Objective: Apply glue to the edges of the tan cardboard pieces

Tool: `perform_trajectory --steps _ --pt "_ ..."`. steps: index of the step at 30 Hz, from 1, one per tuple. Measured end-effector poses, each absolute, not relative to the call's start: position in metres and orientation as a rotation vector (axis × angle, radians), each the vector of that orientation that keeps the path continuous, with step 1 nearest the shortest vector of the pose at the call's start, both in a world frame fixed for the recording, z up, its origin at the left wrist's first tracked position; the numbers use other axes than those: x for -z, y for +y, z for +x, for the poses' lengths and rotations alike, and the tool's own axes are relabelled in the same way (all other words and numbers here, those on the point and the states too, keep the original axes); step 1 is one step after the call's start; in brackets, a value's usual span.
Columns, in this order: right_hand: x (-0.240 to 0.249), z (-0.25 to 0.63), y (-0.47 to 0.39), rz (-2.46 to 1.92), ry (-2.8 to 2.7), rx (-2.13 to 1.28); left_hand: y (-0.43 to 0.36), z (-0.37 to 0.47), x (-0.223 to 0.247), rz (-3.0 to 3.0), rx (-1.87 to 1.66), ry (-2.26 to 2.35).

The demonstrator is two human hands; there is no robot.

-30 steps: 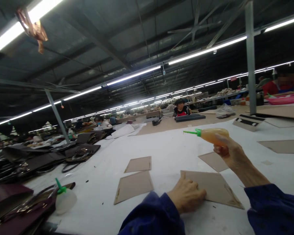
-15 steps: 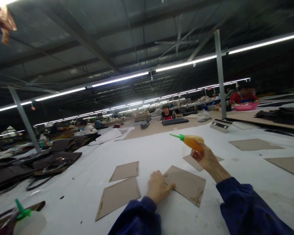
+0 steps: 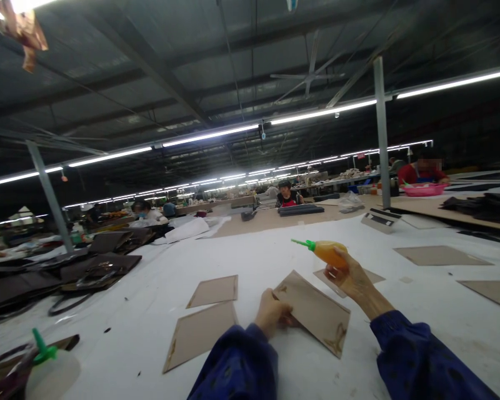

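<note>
Left hand (image 3: 271, 312) lifts card (image 3: 314, 311) edge; right hand (image 3: 350, 278) grips glue bottle (image 3: 327, 253).

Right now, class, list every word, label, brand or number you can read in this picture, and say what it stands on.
None can be read.
The orange glue bottle in the right hand shows no label.
The cardboard piece under the left hand is blank.

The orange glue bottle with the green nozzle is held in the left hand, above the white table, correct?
Not quite. The head view shows the orange glue bottle in the right hand, above the white table. The left hand grips a brown card panel.
</note>
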State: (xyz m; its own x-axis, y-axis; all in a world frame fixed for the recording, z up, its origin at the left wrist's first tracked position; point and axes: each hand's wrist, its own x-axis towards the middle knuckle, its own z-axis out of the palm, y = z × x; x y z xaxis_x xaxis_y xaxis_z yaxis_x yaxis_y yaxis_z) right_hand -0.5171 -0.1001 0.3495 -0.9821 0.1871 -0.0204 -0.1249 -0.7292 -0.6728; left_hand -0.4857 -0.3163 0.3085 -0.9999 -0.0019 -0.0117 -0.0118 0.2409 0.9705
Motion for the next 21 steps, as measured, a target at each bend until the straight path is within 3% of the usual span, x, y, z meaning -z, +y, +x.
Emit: perform_trajectory --steps 5,14,21 --pt "-0.343 -0.519 -0.106 -0.153 -1.129 -2.768 -0.314 -0.478 -0.312 -0.030 -2.251 2.092" --pt "-0.338 -0.523 -0.108 -0.120 -1.275 -2.717 -0.314 -0.475 -0.319 0.058 -2.486 1.796" --pt "-0.342 -0.515 -0.116 0.071 -1.417 -2.639 -0.302 -0.469 -0.310 -0.069 -2.363 1.564"
